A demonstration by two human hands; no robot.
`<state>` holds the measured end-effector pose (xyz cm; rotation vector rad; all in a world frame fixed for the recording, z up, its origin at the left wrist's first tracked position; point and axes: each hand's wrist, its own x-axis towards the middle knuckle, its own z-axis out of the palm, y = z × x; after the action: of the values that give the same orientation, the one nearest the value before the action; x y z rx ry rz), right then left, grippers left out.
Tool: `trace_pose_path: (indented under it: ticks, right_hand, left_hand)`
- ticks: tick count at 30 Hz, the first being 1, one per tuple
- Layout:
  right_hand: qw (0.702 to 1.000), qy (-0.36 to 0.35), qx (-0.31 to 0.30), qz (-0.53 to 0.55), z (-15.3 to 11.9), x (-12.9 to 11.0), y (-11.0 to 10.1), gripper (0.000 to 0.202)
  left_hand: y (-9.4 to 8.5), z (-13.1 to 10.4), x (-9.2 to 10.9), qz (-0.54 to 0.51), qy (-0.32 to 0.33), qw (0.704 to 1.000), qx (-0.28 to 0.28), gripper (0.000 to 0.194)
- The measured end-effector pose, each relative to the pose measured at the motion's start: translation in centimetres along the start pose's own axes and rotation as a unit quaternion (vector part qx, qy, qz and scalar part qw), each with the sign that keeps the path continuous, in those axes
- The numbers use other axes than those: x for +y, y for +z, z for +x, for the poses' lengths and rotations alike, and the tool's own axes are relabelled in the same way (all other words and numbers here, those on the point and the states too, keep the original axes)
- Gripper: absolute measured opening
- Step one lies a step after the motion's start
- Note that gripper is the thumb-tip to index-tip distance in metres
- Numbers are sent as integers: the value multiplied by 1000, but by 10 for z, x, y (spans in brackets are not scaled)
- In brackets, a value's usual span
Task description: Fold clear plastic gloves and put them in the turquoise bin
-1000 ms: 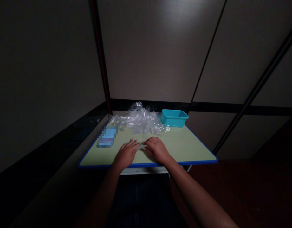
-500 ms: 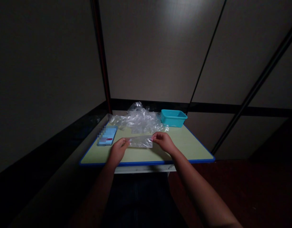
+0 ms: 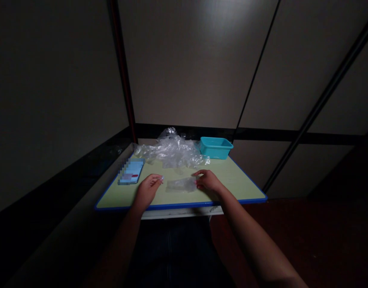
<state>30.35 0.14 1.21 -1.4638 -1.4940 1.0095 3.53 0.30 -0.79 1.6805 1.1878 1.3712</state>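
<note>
head view: two pinching hands

the right hand (image 3: 207, 181) pinches one end of a clear plastic piece (image 3: 180, 185) near the middle of the counter (image 3: 234, 185); the left hand (image 3: 148, 190) grips a small clear scrap (image 3: 162, 179). crumpled plastic (image 3: 174, 151) lies behind.

free tabletop (image 3: 235, 180) right of right hand (image 3: 208, 181), crumpled plastic (image 3: 175, 151) and turquoise bin (image 3: 215, 151) blocking rear
</note>
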Motion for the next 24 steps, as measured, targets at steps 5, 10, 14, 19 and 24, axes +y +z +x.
trace_pose_path:
  ticks: [5,10,14,19,24]
  right_hand:
    - [992,-25,55,-110,-11,-8,0,34]
    - [928,-107,158,-320,-32,-17,7,33]
    - [880,-200,68,-425,-40,-17,14,43]
    - [873,-219,-63,-431,-38,-16,24,56]
    - [868,-236,-88,-427,-40,-19,31,60]
  left_hand:
    - [1,-3,1,135,116,983,-44,25]
    - [6,-6,1,263,185,943,-84,26]
    - [8,-9,1,292,190,933,-86,24]
    - [5,-9,9,268,192,939,-94,4]
    - [5,-9,8,259,202,939,-104,11]
